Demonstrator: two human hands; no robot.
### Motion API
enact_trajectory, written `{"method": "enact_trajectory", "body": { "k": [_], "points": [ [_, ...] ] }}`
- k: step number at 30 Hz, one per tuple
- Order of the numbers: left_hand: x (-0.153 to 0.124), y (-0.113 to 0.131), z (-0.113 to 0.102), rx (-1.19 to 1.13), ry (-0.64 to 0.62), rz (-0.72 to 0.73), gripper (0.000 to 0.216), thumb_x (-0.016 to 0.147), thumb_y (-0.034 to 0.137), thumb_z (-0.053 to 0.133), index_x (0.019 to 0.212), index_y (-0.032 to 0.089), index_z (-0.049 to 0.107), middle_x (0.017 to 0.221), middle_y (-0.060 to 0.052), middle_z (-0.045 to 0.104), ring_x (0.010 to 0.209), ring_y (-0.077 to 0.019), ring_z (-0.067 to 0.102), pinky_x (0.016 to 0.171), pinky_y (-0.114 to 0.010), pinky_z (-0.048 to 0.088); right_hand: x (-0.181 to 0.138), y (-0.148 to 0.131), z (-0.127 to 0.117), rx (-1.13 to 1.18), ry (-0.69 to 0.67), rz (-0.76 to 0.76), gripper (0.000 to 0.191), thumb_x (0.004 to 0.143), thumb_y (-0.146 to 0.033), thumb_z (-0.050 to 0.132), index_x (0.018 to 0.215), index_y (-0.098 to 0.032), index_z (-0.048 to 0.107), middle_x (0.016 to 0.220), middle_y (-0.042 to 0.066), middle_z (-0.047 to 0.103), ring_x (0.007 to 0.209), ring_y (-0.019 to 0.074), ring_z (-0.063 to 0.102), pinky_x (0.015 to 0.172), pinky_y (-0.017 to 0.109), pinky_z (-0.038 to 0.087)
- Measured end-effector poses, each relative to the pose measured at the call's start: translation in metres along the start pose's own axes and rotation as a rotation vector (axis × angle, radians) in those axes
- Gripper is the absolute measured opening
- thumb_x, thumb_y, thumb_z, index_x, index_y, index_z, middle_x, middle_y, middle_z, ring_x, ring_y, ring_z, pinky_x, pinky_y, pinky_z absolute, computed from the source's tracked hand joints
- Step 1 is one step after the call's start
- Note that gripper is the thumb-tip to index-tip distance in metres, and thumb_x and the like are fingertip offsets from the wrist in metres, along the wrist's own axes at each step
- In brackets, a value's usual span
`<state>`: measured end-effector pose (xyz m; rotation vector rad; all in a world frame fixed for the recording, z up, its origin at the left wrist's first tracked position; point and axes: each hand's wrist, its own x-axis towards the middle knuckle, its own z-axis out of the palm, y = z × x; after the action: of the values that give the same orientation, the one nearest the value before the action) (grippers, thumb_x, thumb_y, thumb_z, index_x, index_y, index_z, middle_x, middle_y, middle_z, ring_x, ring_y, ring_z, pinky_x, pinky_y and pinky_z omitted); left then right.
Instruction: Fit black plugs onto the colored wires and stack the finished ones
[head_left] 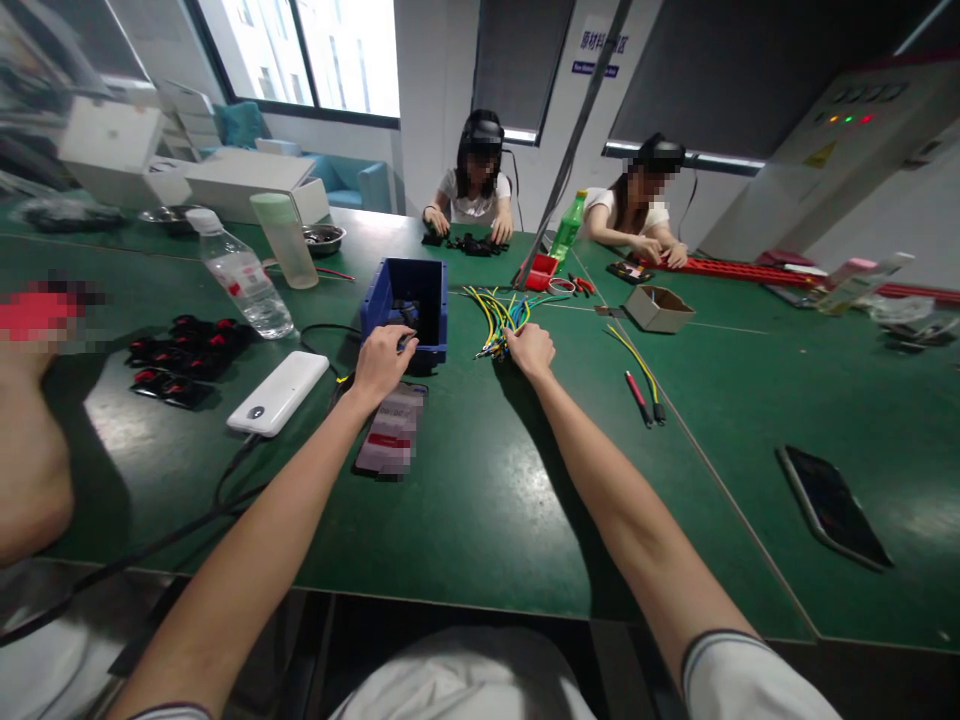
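Observation:
My left hand (384, 362) is at the near rim of a blue plastic bin (367, 310), its fingers curled together. Small black parts (407, 310) lie inside the bin. Whatever is between those fingertips is too small and dark to make out. To the right, my right hand (531, 350) has thumb and fingers closed at the near ends of a loose bunch of yellow, green and blue wires (491, 312) spread on the table. Just below my left hand lies a phone (386, 430) with a lit screen.
On the green table (480, 520), a white power bank (279, 393), water bottle (244, 275) and black-and-red packets (184, 360) are leftward. Rightward are a cardboard box (658, 310), a yellow wire (636, 358), a red pen (637, 398) and a dark phone (832, 505). Two people work opposite; another's arm is left.

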<state>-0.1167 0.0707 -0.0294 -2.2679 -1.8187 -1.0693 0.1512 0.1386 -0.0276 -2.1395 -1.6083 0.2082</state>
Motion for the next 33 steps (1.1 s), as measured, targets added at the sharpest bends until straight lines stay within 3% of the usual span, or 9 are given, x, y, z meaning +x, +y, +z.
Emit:
{"method": "enact_trajectory", "body": {
  "k": [5,8,14,19,26,33],
  "points": [
    [-0.004,0.004,-0.006,-0.061,0.131,-0.096,0.019,0.091,0.032,0.051,0.095,0.016,0.062,0.099,-0.010,0.068,0.095,-0.0234,0.063,0.089,-0.033,0.045,0.007,0.001,0.006,0.015,-0.011,0.042,0.041,0.084,-0.048,0.055,0.101,-0.013,0.068,0.107,0.024,0.067,0.104,0.0352,0.064,0.085,0.045,0.049],
    [-0.006,0.012,-0.008,-0.071,0.156,-0.143,0.019,0.090,0.034,0.054,0.097,0.017,0.060,0.096,-0.008,0.068,0.092,-0.0225,0.064,0.086,-0.032,0.046,0.010,0.004,0.009,0.032,-0.020,0.065,0.037,0.083,-0.041,0.054,0.101,-0.011,0.068,0.107,0.025,0.067,0.103,0.0359,0.064,0.085,0.045,0.049],
    [-0.012,0.029,-0.005,-0.089,0.103,-0.112,0.031,0.094,0.036,0.050,0.116,0.016,0.058,0.111,-0.011,0.068,0.103,-0.0245,0.063,0.091,-0.034,0.046,0.017,0.010,0.009,0.096,-0.029,0.104,0.042,0.079,-0.035,0.056,0.110,-0.009,0.063,0.110,0.025,0.066,0.104,0.0373,0.064,0.084,0.047,0.050],
    [-0.018,0.038,0.002,-0.046,0.048,-0.015,0.031,0.095,0.033,0.049,0.117,0.017,0.064,0.110,-0.011,0.069,0.101,-0.0247,0.064,0.091,-0.034,0.046,0.024,0.018,0.006,0.177,-0.051,0.164,0.043,0.075,-0.035,0.059,0.110,-0.008,0.064,0.113,0.026,0.064,0.104,0.0366,0.063,0.084,0.045,0.050],
    [-0.024,0.047,0.003,0.011,0.020,0.072,0.023,0.095,0.029,0.050,0.106,0.019,0.068,0.096,-0.007,0.071,0.088,-0.0225,0.066,0.079,-0.031,0.048,0.028,0.027,0.003,0.370,-0.070,0.234,0.026,0.074,-0.032,0.062,0.089,-0.013,0.069,0.083,0.017,0.069,0.086,0.0287,0.067,0.070,0.032,0.051],
    [-0.035,0.070,0.004,0.021,-0.063,0.096,0.018,0.094,0.025,0.049,0.104,0.017,0.060,0.091,-0.007,0.070,0.082,-0.0214,0.067,0.074,-0.030,0.048,0.030,0.029,0.001,0.584,-0.056,0.270,0.023,0.080,-0.035,0.058,0.079,-0.014,0.067,0.056,0.006,0.059,0.059,0.0192,0.061,0.053,0.026,0.046]
  ]
}}
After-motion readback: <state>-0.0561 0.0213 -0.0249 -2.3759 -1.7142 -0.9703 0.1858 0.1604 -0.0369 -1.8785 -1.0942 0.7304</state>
